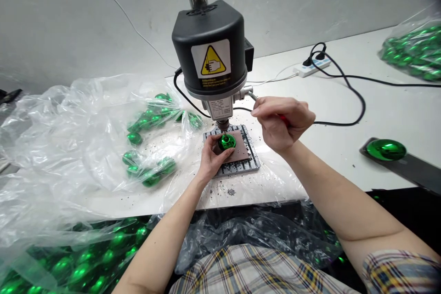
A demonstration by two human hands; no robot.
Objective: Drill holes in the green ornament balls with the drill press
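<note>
A black bench drill press (210,50) stands on the white table, a yellow warning label on its front. Under its bit lies a shiny green bauble (228,141), held by the fingers and thumb of my left hand (212,156). The bauble rests on a brown board (241,147) over the slotted metal base (253,161). The bit's tip meets or nearly meets the top of the bauble; I cannot tell which. To the right, my right hand (284,121) is closed round the drill's feed lever (252,95), with a bit of red showing between the fingers.
Clear plastic sheeting (69,138) spreads over the left, with loose green baubles (151,174) beside it. More baubles fill a bag (415,50) at the far right. A power strip (313,68) with black cables lies behind. Another bauble (386,149) sits on a dark strip (420,172).
</note>
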